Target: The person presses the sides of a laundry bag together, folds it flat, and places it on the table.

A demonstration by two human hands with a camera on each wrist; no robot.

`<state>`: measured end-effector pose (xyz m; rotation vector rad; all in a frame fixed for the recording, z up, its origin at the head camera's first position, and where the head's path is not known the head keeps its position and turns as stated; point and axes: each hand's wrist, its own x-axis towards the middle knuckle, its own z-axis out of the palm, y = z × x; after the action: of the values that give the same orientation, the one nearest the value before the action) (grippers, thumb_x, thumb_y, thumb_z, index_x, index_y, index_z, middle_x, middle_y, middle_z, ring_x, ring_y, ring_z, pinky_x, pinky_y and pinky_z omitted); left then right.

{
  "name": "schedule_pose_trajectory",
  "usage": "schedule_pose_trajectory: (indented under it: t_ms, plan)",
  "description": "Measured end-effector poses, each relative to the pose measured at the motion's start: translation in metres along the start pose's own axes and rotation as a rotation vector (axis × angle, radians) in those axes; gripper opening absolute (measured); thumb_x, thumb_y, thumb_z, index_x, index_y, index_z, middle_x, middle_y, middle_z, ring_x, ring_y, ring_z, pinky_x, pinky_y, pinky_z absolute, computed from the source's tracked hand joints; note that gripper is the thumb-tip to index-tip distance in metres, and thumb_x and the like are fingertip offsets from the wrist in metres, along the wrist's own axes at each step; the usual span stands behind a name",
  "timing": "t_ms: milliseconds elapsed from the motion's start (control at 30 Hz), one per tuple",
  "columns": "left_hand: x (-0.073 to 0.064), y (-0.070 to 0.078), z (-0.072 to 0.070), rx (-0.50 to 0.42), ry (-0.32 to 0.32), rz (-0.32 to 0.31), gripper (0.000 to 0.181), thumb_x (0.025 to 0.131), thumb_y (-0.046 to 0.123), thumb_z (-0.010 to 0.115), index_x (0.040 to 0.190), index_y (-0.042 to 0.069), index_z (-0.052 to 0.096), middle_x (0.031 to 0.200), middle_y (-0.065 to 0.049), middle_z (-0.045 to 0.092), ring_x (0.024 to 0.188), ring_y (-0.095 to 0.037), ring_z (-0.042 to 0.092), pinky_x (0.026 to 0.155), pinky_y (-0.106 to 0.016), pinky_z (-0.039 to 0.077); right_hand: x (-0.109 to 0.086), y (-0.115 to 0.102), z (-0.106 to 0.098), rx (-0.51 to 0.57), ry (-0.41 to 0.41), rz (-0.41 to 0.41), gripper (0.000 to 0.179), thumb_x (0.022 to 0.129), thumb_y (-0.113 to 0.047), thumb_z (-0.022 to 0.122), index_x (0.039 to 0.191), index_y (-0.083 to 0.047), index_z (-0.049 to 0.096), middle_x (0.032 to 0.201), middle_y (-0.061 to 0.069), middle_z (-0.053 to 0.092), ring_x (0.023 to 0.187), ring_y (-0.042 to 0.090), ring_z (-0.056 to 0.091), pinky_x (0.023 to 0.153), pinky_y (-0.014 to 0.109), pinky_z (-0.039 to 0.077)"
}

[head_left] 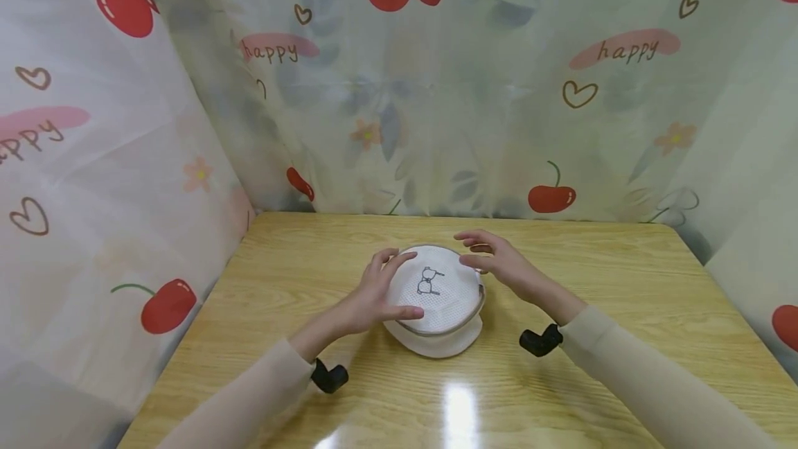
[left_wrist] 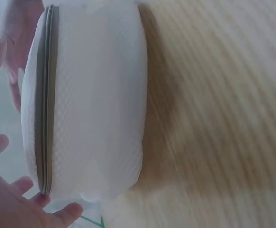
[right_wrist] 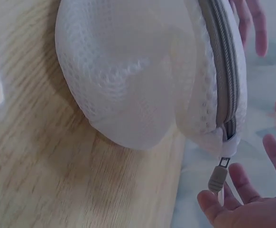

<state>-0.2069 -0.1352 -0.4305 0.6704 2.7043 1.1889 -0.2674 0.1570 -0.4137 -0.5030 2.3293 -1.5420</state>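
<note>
A round white mesh laundry bag (head_left: 449,307) with a glasses-like emblem on its top stands on the table. Around its upper rim runs a grey-beige zipper (left_wrist: 46,95), closed along the part in the left wrist view. My left hand (head_left: 374,296) is spread at the bag's left side, thumb over the front of the top and fingers at the back rim. On the other side, my right hand (head_left: 501,265) has loosely bent, parted fingers beside the rim. The zipper pull (right_wrist: 217,178) hangs right at the right hand's fingertips in the right wrist view.
The wooden table (head_left: 299,262) extends around the bag, with glare near its front. A cherry-patterned curtain (head_left: 424,123) hangs behind and along both sides. A black wrist mount (head_left: 541,340) sticks out below each sleeve.
</note>
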Motion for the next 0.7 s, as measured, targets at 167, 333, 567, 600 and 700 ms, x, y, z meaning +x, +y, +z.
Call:
schedule_pose_trajectory:
  t_ms: [167,333,567,600,700]
  plan:
    - [-0.006,0.002,0.008,0.091,0.013,0.013,0.101,0.079,0.051,0.089,0.162,0.03,0.035,0.169,-0.017,0.013,0.154,-0.041,0.016,0.117,-0.067,0.027,0.008,0.001,0.001,-0.035,-0.029,-0.015,0.054,0.103,-0.025,0.068,0.152,-0.012,0.051,0.156,0.018,0.045,0.149,0.044,0.032,0.109,0.062,0.041]
    - [-0.006,0.003,0.009,0.158,0.034,0.042,0.097,0.084,0.054,0.085,0.162,0.028,0.035,0.169,-0.017,0.014,0.154,-0.041,0.018,0.116,-0.069,0.028,0.005,-0.003,0.008,-0.235,-0.035,-0.165,0.055,0.1,-0.027,0.073,0.15,-0.015,0.055,0.157,0.015,0.045,0.149,0.039,0.035,0.118,0.068,0.027]
    - [-0.001,0.004,0.005,0.191,0.03,0.066,0.092,0.089,0.05,0.081,0.162,0.021,0.034,0.168,-0.021,0.018,0.153,-0.044,0.021,0.117,-0.069,0.027,-0.001,-0.008,0.019,-0.339,-0.063,-0.296,0.057,0.097,-0.026,0.076,0.148,-0.011,0.057,0.153,0.017,0.046,0.144,0.04,0.041,0.113,0.068,0.035]
    - [0.0,0.003,0.006,0.199,0.023,0.075,0.091,0.09,0.05,0.08,0.162,0.019,0.034,0.168,-0.022,0.018,0.153,-0.044,0.021,0.118,-0.068,0.026,-0.003,-0.007,0.02,-0.347,-0.064,-0.301,0.057,0.097,-0.026,0.076,0.148,-0.01,0.056,0.154,0.018,0.045,0.145,0.041,0.04,0.113,0.068,0.034]
    - [0.003,0.001,0.008,0.227,0.001,0.099,0.091,0.093,0.052,0.076,0.162,0.013,0.032,0.168,-0.021,0.018,0.154,-0.044,0.019,0.121,-0.065,0.021,-0.008,-0.004,0.023,-0.389,-0.073,-0.314,0.06,0.1,-0.029,0.072,0.153,-0.009,0.051,0.16,0.019,0.039,0.15,0.043,0.033,0.115,0.069,0.03]
